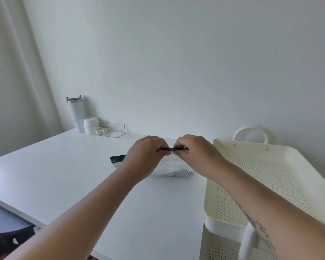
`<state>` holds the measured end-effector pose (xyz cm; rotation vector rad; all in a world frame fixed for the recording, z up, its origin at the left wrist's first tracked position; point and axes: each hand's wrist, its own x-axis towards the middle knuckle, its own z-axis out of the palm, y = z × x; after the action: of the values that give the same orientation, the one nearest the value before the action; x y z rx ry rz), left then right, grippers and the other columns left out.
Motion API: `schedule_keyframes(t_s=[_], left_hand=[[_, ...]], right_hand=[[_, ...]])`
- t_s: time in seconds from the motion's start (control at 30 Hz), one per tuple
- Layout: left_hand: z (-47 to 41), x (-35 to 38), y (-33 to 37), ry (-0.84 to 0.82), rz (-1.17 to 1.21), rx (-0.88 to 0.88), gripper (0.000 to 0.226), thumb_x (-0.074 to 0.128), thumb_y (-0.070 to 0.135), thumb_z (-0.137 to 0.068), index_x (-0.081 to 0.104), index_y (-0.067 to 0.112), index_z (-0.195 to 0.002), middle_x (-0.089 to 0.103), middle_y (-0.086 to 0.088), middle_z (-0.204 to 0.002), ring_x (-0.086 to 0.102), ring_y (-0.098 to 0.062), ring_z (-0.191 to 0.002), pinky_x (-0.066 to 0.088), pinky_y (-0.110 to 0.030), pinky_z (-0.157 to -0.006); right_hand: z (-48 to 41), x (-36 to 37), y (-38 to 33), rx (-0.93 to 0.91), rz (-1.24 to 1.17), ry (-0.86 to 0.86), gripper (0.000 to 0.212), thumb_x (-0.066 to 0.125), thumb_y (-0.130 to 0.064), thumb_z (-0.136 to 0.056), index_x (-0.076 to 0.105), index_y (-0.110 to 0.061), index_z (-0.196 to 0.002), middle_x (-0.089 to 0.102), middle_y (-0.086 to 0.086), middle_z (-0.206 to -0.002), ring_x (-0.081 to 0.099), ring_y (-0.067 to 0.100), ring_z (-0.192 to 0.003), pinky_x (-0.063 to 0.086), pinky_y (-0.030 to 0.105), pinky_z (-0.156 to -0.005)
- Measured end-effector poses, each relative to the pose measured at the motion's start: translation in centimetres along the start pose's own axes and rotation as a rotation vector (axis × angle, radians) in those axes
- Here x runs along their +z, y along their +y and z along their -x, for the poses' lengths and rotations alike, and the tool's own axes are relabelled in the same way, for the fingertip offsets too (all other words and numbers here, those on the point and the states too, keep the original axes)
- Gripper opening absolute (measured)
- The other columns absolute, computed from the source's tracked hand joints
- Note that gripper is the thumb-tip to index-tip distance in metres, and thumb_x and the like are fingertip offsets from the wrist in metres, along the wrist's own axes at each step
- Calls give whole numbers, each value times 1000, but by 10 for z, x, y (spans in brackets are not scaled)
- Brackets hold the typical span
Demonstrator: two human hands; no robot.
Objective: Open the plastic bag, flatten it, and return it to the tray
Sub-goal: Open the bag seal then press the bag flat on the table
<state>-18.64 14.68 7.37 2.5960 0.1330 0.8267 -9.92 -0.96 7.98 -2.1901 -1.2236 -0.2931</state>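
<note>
Our left hand [148, 149] and right hand [192, 147] pinch the plastic bag [169, 167] top mid-frame, so we judge opening underway; next, pull apart.

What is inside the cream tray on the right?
The tray shows only its bare dotted floor; the right forearm covers one strip, so that part is unseen.

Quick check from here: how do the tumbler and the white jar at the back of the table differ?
The tumbler is much taller and narrows toward its base; the white jar is short and squat. The tumbler has a greyish lid with raised tabs; the jar has a plain white cap. The tumbler stands nearest the wall corner; the jar sits to its right, next to the clear organizer. Both are white, upright and out of the hands' way.
</note>
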Motion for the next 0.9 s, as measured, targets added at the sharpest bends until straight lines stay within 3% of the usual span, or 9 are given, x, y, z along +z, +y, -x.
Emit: schedule_keyframes(t_s=[0.13, 0.27, 0.37, 0.5, 0.73, 0.9], left_hand=[[3, -8, -6, -25, -31, -7, 7, 68, 29, -87, 70, 23, -84, 58, 13, -76, 47, 1, -84, 41, -24, -70], [8, -11, -6, -37, -117, 68, 9, 64, 21, -91, 68, 16, -84, 51, 15, -70, 45, -7, -83, 40, -29, -70], [10, -10, -4, 14, -151, 89, 9, 63, 19, -91, 66, 15, -83, 49, 15, -68, 45, -12, -83, 30, -29, -67], [11, -12, -3, 34, -151, 96, 8, 64, 24, -91, 69, 19, -86, 53, 15, -69, 47, -12, -86, 32, -28, -67], [13, -15, -6, -10, 91, -13, 6, 72, 31, -84, 72, 31, -90, 63, 26, -80, 49, 3, -95, 35, -7, -71], [12, -12, 2, -34, -33, 53, 8, 60, 20, -93, 65, 21, -87, 56, 17, -77, 49, -5, -83, 39, -21, -71]], right_hand=[[1, -4, 3, 14, 37, 24, 10, 57, -25, -93, 65, -26, -87, 61, -10, -87, 57, 16, -79, 38, 25, -60], [4, -7, 1, 45, 7, -29, 10, 57, -25, -93, 65, -25, -88, 62, -10, -90, 59, 16, -84, 43, 31, -71], [4, -7, -8, -11, 102, -27, 7, 57, -24, -89, 63, -24, -91, 63, -7, -91, 58, 19, -85, 37, 32, -72], [-1, -3, -21, -99, 273, 2, 11, 52, -25, -93, 63, -23, -93, 63, -2, -89, 56, 23, -83, 39, 36, -77], [0, -4, -18, -96, 186, 24, 16, 51, -19, -92, 65, -21, -85, 62, -6, -86, 58, 22, -78, 26, 20, -56], [3, -4, -21, -74, 110, 15, 13, 55, -24, -93, 66, -21, -87, 62, -7, -86, 59, 22, -79, 38, 29, -61]])
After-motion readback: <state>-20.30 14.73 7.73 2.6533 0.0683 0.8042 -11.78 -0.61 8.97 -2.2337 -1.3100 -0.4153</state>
